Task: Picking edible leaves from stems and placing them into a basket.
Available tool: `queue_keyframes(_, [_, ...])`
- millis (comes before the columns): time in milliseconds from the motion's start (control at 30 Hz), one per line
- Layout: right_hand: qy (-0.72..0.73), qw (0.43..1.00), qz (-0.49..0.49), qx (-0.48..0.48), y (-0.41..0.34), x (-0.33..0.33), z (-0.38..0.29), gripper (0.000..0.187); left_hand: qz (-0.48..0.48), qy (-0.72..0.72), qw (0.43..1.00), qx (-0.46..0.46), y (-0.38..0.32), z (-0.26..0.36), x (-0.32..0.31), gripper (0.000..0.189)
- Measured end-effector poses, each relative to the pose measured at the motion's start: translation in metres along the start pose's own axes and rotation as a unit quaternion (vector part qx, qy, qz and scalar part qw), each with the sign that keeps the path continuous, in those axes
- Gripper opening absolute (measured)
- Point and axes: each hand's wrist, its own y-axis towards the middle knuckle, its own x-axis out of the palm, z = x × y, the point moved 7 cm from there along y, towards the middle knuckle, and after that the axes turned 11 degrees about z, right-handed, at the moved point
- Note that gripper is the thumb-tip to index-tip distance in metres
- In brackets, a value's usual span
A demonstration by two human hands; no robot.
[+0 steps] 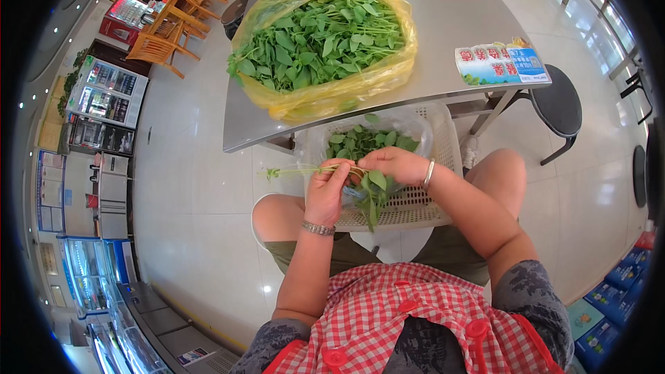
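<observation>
Above the basket, my left hand (328, 189) is closed on a small bunch of leafy green stems (376, 187). The thin stem ends stick out to the left, and the leaves hang down to the right. My right hand (397, 165) pinches the same stems close beside it, its fingertips partly hidden. Under both hands, picked green leaves (363, 141) lie in a clear plastic bag (423, 132) inside a beige perforated plastic basket (448, 140). On the steel table beyond rests a yellow plastic bag (332, 94), open at the top and full of leafy green stems (322, 36).
The steel table's (441, 21) near edge runs just past the basket. A printed sign (501, 65) lies at its right corner, with a black round stool (557, 99) beside it. Wooden chairs (163, 49) and display fridges (106, 91) stand at the left.
</observation>
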Motion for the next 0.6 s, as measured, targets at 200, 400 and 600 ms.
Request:
queue_keyframes(200, [-0.059, 0.997, 0.027, -0.034, -0.008, -0.006, -0.022, 0.034, 0.091, 0.168, 0.979, 0.068, 0.004, 0.011, -0.010, 0.010])
queue_keyframes(400, [-0.111, 0.991, -0.010, -0.072, 0.001, -0.005, -0.009, 0.020, 0.110, 0.172, 0.977, 0.069, 0.003, 0.009, -0.007, 0.011])
queue_keyframes(600, [-0.117, 0.974, 0.153, -0.119, 0.007, -0.017, -0.015, 0.019, 0.153, 0.133, 0.976, 0.082, 0.005, -0.001, -0.004, 0.014])
